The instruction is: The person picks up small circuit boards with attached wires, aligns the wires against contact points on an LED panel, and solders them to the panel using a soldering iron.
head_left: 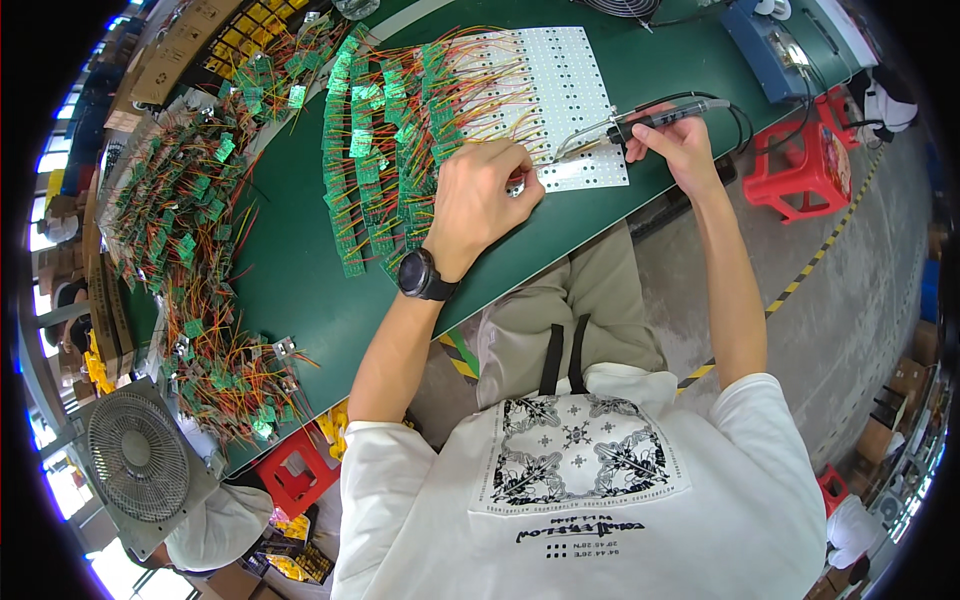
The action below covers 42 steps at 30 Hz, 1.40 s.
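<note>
My right hand [680,145] grips a soldering iron [640,125] with a thin curved metal tube along it. Its tip points left, low over a white panel [575,85] dotted with rows of dark and pale spots. My left hand [480,195], with a black watch on the wrist, is closed in a pinch at the panel's near edge, close to the iron's tip; what lies between its fingertips is hidden. Red and yellow wires [495,90] run from the panel to rows of small green circuit boards [365,175] on its left.
A tangled heap of wired green boards [185,200] covers the left of the green table [290,240]. A blue box [765,50] with cables stands at the far right. Red stools [800,175] are on the floor at right; a fan [138,450] stands lower left, near a person's white sleeve.
</note>
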Motion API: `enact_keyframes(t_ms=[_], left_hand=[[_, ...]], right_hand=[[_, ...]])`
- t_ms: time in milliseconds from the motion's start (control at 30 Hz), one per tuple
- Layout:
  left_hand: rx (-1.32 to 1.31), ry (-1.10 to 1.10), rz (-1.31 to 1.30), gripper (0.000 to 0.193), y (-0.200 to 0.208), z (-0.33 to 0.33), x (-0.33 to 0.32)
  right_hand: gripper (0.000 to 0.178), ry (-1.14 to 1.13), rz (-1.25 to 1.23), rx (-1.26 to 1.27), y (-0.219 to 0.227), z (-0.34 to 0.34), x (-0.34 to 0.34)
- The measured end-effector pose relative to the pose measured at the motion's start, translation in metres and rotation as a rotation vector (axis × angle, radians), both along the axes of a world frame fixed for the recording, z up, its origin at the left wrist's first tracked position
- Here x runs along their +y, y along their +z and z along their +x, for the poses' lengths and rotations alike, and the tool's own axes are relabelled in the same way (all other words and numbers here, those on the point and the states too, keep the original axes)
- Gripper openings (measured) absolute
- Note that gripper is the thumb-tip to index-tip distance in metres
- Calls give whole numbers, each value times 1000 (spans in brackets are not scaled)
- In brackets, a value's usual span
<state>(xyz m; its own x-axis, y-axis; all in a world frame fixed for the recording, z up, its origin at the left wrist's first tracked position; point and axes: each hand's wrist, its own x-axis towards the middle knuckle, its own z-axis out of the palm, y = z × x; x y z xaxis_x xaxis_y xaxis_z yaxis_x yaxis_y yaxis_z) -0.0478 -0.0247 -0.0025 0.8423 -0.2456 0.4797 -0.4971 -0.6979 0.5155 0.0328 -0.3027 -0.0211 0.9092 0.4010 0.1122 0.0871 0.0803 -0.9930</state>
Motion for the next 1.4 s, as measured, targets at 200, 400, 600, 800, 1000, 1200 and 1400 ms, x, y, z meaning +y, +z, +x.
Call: enact_keyframes(t_ms=[200, 400, 600, 800, 1000, 1200, 1400], left_hand=[[-3, -4, -19, 9, -2, 0, 1], [-1, 5, -16, 9, -2, -1, 0], [-28, -5, -35, 8, -3, 0, 1], [-46, -22, -35, 8, -4, 1, 3], [-36, -21, -41, 9, -6, 2, 3], [-35, -19, -28, 9, -5, 0, 3], [-13, -18, -31, 8, -9, 0, 2]], right_hand=[[21, 7, -16, -8, 0, 0, 0], [22, 31, -19, -16, 0, -1, 0], [21, 29, -45, -20, 0, -1, 1], [21, 40, -41, -22, -2, 1, 0], [21, 17, -63, -20, 0, -1, 2], [22, 17, -58, -34, -1, -1, 1], [23, -50, 1, -8, -3, -1, -1]])
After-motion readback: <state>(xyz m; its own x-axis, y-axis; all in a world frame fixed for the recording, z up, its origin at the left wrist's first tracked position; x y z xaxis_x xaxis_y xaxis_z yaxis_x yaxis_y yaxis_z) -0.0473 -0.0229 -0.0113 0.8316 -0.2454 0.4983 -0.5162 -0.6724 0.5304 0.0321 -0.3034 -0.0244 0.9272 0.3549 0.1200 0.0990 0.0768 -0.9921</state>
